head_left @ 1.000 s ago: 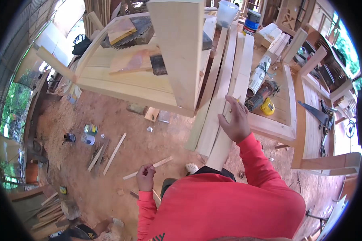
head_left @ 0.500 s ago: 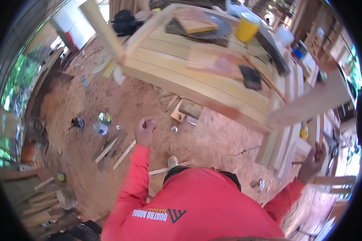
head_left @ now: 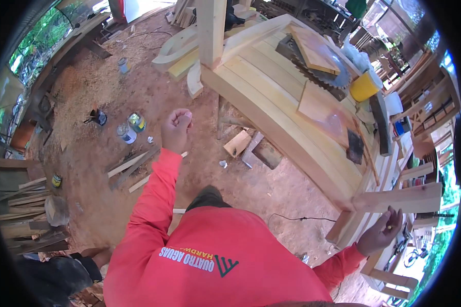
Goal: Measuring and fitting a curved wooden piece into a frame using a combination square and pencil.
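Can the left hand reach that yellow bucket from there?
Probably not: the saw blade and much of the wooden platform lie between the left hand and the yellow bucket.

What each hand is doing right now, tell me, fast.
Left hand: closed in a loose fist, nothing visible in it.
Right hand: loosely open near the wooden leg; whether it holds anything small cannot be told.

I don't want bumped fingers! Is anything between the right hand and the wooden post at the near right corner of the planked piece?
Nothing visible stands between the right hand and the wooden post. The fingertips overlap its edge in this view; I can't tell whether they touch.
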Demonstrator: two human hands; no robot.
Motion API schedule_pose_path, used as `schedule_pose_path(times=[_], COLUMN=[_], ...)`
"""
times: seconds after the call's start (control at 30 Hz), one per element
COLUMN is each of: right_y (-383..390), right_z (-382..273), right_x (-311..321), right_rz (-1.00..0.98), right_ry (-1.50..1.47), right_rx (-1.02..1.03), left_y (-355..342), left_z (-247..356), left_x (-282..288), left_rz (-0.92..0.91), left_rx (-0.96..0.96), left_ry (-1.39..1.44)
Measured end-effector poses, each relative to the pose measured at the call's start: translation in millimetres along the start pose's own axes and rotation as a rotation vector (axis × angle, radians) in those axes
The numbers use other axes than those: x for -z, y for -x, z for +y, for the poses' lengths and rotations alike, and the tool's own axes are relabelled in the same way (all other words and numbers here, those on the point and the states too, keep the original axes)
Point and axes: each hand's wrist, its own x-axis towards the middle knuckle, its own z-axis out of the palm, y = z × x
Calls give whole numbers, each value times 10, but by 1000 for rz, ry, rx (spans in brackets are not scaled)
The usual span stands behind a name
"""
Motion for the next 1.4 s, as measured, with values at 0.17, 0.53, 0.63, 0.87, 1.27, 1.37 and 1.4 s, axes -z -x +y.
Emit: schedule_pose_path(times=[0.17, 0.53, 0.63, 0.87, 1.27, 1.37, 1.4], right_y=[261, 891, 904, 953, 934, 824, 777], right_z=[-566, -1896, -2374, -2795, -3128, -3311, -3371], right_x=[-395, -1425, -1694, -1965, -2038, -2050, -2054], right_rz=[-69, -175, -247, -307, -323, -288, -266], right_ry=[18, 158, 204, 183, 183, 131, 81], right_rx=[-23, -131, -33, 13, 95, 147, 162], left_y=[-660, -2044, -2015, -1927, -1476, -1464, -1482], left_z=[-285, -1054, -699, -448, 175, 439, 478], left_x=[273, -121, -66, 249, 747, 813, 804], left_rz=[22, -502, -427, -473, -654, -737, -777], left_rx=[251, 490, 702, 625, 472, 292, 206], left_ry=[-116, 422, 681, 643, 853, 809, 742])
